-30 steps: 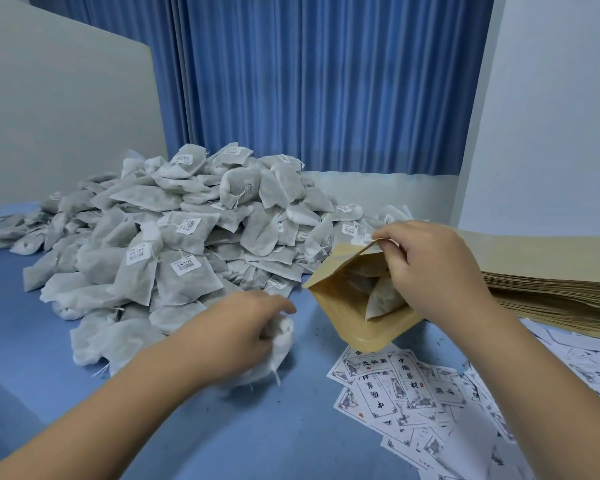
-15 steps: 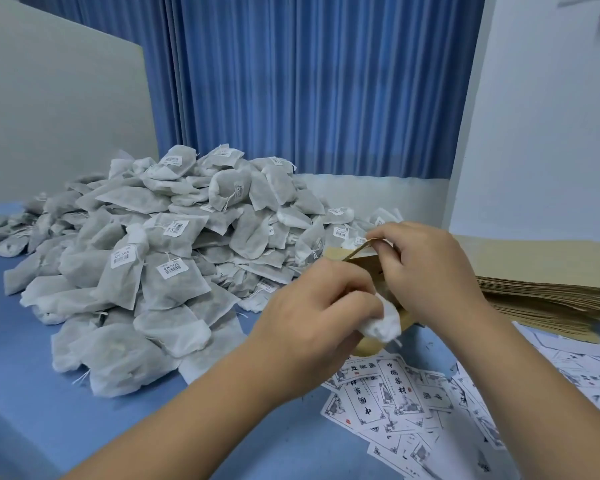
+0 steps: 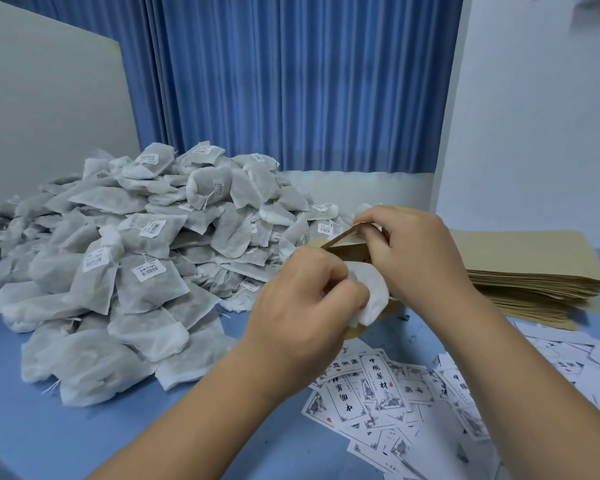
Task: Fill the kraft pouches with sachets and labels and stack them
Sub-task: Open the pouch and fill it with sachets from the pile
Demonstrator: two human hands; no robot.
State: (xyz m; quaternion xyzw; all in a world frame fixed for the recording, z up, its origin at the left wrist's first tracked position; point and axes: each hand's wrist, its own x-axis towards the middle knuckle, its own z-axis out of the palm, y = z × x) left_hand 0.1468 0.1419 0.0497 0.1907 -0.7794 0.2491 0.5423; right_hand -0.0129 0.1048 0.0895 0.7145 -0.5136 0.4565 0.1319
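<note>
Two hands together: left [image 3: 302, 303] around sachet [image 3: 373, 292], right [image 3: 416, 251] at pouch [image 3: 347, 249] rim.

White sachets [image 3: 125, 271], blue curtain [image 3: 291, 81], tan pouches [image 3: 534, 271].

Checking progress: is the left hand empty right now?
No, the left hand grips a sachet at the mouth of the kraft pouch.

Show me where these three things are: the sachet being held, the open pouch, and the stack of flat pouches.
sachet [image 3: 373, 292], head view, middle of its white cloth.
open pouch [image 3: 347, 250], head view, brown inner wall under its rim.
stack of flat pouches [image 3: 534, 251], head view, top sheet.
</note>
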